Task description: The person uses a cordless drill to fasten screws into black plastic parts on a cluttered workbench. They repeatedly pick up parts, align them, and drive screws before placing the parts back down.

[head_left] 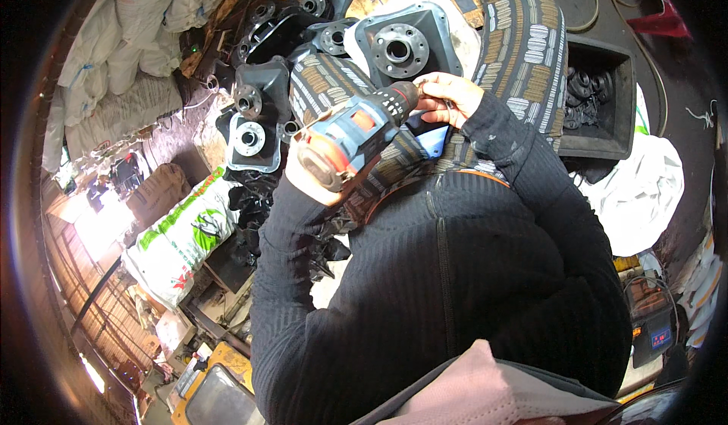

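One cordless drill (362, 128) | left hand (302, 179) wraps its rear; right hand (459, 100) at chuck (406, 92), two o'clock, grip unclear | likely heavy, rigid: hold by handle

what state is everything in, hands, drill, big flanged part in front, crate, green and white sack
Left hand: closed around the drill
Right hand: fingers curled at the chuck; grip unclear
Drill: held up, chuck toward the right hand; running or not, cannot tell
Flanged part: flange facing up
Crate: open-topped, black parts inside
Sack: bulging
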### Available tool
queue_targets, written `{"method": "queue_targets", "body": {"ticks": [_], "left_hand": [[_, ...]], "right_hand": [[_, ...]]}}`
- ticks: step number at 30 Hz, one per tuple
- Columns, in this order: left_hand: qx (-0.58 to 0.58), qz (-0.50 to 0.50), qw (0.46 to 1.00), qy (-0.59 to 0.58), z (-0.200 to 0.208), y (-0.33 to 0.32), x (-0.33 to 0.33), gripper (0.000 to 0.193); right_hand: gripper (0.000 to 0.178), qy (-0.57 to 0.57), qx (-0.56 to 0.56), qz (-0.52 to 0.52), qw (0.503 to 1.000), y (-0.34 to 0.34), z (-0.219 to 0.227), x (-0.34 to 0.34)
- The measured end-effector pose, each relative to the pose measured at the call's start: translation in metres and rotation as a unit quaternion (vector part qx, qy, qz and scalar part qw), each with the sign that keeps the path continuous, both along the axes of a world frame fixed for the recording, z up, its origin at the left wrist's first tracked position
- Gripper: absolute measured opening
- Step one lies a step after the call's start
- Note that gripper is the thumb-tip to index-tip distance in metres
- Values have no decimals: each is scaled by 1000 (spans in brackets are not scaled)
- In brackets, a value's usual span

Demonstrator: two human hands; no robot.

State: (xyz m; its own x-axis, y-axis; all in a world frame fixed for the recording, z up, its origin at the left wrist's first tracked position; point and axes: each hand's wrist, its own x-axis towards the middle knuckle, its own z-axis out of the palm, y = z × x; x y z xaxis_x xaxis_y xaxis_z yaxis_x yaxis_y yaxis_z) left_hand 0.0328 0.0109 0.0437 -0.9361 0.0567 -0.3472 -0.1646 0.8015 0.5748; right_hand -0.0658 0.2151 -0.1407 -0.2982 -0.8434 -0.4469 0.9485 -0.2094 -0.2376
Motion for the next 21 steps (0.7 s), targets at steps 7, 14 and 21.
{"method": "queue_targets", "body": {"ticks": [7, 14, 21], "left_hand": [[-80, -85, 993, 29, -17, -9, 6, 28], [20, -44, 999, 19, -19, -6, 0, 42], [347, 191, 905, -154, -20, 0, -6, 58]], "right_hand": [[22, -104, 10, -125, 987, -10, -9, 7], [15, -172, 36, -132, 976, -15, -2, 6], [16, -179, 56, -132, 973, -25, -22, 12]]}}
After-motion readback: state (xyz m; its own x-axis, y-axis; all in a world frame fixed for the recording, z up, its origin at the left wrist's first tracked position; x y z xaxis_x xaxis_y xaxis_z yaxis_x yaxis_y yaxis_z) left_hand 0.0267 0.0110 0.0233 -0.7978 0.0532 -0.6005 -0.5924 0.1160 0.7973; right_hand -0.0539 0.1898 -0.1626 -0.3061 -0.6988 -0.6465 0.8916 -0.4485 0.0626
